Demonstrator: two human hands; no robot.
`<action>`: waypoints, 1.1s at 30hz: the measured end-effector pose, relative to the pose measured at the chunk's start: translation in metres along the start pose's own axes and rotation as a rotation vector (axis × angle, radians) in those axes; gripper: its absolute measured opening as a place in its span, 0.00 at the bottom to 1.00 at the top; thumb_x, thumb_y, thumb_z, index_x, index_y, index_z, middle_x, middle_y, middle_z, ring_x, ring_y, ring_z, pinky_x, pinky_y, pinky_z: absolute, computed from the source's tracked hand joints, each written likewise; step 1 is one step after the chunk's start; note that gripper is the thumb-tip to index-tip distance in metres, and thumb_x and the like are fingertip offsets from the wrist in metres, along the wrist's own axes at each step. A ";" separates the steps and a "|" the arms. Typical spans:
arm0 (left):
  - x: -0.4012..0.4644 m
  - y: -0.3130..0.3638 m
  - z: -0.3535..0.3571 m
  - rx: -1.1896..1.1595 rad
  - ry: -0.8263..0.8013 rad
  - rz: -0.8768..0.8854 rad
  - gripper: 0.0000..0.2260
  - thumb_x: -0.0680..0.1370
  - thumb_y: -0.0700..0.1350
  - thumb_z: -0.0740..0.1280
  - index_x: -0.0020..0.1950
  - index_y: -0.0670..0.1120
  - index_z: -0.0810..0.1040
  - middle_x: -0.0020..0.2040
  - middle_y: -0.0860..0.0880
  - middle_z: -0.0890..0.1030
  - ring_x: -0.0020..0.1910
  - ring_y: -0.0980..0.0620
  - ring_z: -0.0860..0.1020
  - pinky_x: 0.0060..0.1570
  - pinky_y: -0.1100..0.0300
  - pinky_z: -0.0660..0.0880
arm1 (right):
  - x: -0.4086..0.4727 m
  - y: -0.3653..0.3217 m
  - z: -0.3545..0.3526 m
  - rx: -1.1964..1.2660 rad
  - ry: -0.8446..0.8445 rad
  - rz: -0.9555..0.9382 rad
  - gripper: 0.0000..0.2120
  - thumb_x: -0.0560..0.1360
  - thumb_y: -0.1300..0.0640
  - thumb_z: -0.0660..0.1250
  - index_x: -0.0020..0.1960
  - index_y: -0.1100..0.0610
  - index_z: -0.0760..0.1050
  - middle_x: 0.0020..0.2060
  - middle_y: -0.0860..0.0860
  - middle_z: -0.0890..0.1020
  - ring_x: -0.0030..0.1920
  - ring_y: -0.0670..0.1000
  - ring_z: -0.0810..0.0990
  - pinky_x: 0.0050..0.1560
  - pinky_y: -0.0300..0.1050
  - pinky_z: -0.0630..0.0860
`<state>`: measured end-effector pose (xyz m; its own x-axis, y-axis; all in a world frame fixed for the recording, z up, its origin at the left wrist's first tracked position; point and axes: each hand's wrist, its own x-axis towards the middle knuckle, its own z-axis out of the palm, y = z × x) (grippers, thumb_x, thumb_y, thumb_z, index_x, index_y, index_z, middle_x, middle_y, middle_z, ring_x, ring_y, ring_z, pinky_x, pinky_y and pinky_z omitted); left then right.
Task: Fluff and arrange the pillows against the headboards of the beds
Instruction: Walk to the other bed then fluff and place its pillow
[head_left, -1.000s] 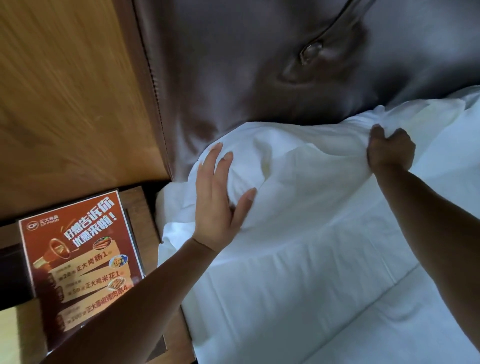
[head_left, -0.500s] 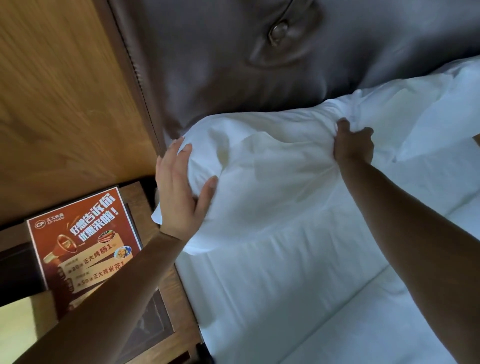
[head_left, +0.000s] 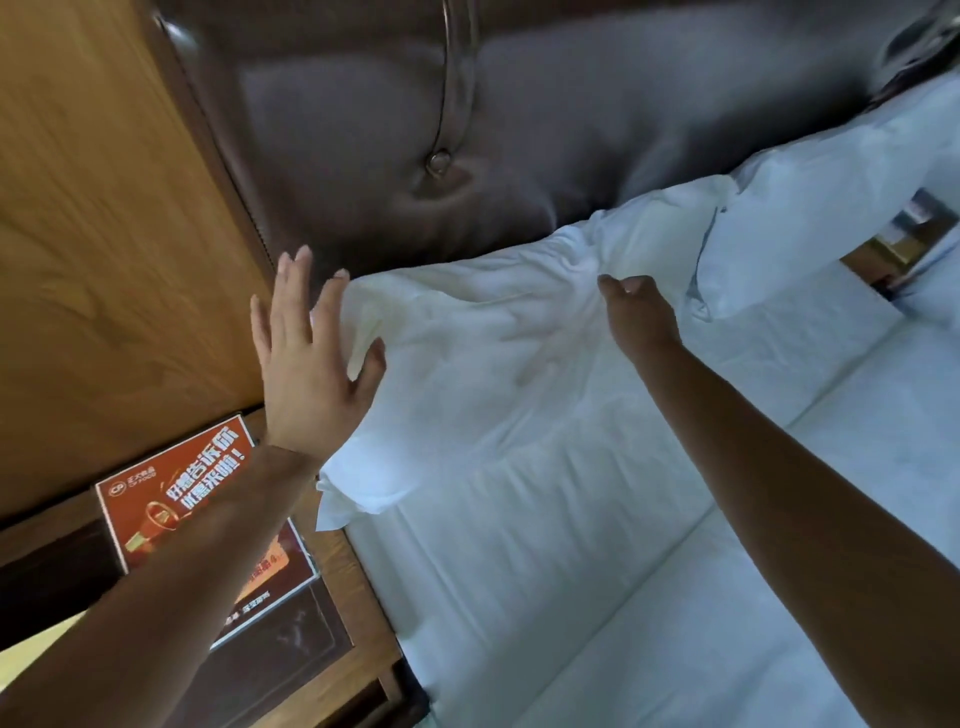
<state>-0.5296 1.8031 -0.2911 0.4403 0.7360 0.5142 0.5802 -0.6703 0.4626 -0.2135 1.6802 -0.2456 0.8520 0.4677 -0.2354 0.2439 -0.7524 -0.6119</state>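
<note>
A white pillow (head_left: 483, 353) lies at the head of the bed, its top edge against the dark tufted headboard (head_left: 415, 130). My left hand (head_left: 306, 364) is flat and spread against the pillow's left end, thumb on the fabric, fingers apart. My right hand (head_left: 636, 312) pinches a fold of the pillowcase near the pillow's upper right part. A second white pillow (head_left: 810, 208) leans on the headboard to the right, overlapping the first one's corner.
A wooden wall panel (head_left: 114, 234) borders the headboard on the left. Below it stands a dark nightstand (head_left: 311, 649) bearing a red advertising card (head_left: 171, 509). White bedding (head_left: 623, 597) covers the mattress. Another bed and floor show at the far right edge.
My left hand has lifted off the pillow's corner and opened flat at its left end. The right hand keeps its pinch. The view has pulled back and shifted, showing the second pillow.
</note>
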 end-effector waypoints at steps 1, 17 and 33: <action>0.006 0.008 -0.011 0.014 -0.007 -0.018 0.27 0.83 0.56 0.62 0.79 0.45 0.65 0.84 0.41 0.59 0.84 0.39 0.56 0.79 0.31 0.55 | -0.013 -0.001 -0.014 -0.011 0.002 -0.044 0.27 0.83 0.43 0.59 0.74 0.59 0.68 0.72 0.59 0.74 0.72 0.60 0.72 0.68 0.48 0.68; 0.045 0.204 -0.188 -0.003 -0.040 0.295 0.32 0.82 0.59 0.59 0.83 0.47 0.60 0.85 0.44 0.55 0.85 0.41 0.52 0.81 0.38 0.55 | -0.228 -0.007 -0.254 0.182 0.187 -0.449 0.24 0.83 0.42 0.59 0.78 0.44 0.66 0.77 0.45 0.69 0.76 0.47 0.67 0.67 0.40 0.62; 0.033 0.327 -0.285 -0.105 0.037 0.631 0.28 0.84 0.60 0.56 0.82 0.48 0.63 0.85 0.45 0.58 0.84 0.38 0.53 0.81 0.35 0.51 | -0.393 0.048 -0.359 -0.025 0.680 -0.658 0.24 0.84 0.41 0.58 0.78 0.44 0.66 0.79 0.44 0.66 0.79 0.47 0.62 0.77 0.52 0.65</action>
<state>-0.5211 1.5810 0.0831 0.6501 0.1946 0.7345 0.1462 -0.9806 0.1304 -0.3705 1.2936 0.0891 0.6252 0.4370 0.6466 0.7748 -0.4472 -0.4469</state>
